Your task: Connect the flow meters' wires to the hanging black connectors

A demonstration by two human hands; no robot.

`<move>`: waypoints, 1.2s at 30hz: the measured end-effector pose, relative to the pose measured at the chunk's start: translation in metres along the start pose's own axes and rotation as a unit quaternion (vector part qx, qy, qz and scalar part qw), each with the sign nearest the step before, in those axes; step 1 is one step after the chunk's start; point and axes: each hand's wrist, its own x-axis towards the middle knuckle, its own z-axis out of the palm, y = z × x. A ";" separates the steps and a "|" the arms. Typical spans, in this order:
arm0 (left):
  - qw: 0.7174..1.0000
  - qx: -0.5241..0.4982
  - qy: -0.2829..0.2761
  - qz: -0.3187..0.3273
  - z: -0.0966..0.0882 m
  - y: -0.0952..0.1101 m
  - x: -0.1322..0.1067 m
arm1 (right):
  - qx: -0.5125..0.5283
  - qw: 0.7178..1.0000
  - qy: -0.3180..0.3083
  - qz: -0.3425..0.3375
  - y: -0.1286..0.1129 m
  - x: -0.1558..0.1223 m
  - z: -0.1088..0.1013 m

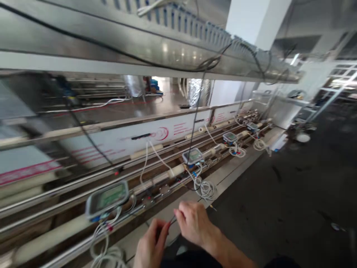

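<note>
Two bare hands are working low in the head view, close together beside the pale ledge; the left hand is pinching a thin dark wire between thumb and finger; the right hand, just beyond and to the right, is gripping the same wire with thumb and curled forefinger; so the wire is sitting in the short gap between both sets of fingertips; where its ends are going, can't tell, blurred.

Past the hands, four meters with screens are standing in a row along the pipes; white cables are hanging coiled below them; one coil is lying just ahead of the right hand; overhead, a metal trough is running across, with a black cable dropping from it toward the second-nearest meter; dark floor is stretching off to the right.
</note>
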 end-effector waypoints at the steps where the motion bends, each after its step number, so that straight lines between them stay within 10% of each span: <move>1: 1.000 -0.021 -0.009 -0.002 0.002 -0.002 0.001 | 0.016 1.000 0.018 0.005 0.002 0.002 0.002; 5: 0.989 -0.113 0.079 -0.053 0.006 -0.006 0.004 | 0.164 0.980 0.077 0.081 0.003 0.012 0.013; 12: 0.964 -0.215 0.111 -0.109 0.008 -0.006 0.001 | 0.461 0.876 -0.097 0.102 -0.017 0.020 0.043; 24: 0.972 -0.195 0.114 -0.059 -0.036 -0.002 0.009 | 0.547 0.798 -0.230 0.108 -0.024 0.030 0.046; 36: 0.913 -0.363 0.107 -0.151 -0.036 -0.019 0.007 | 0.598 0.754 -0.241 0.128 -0.022 0.029 0.054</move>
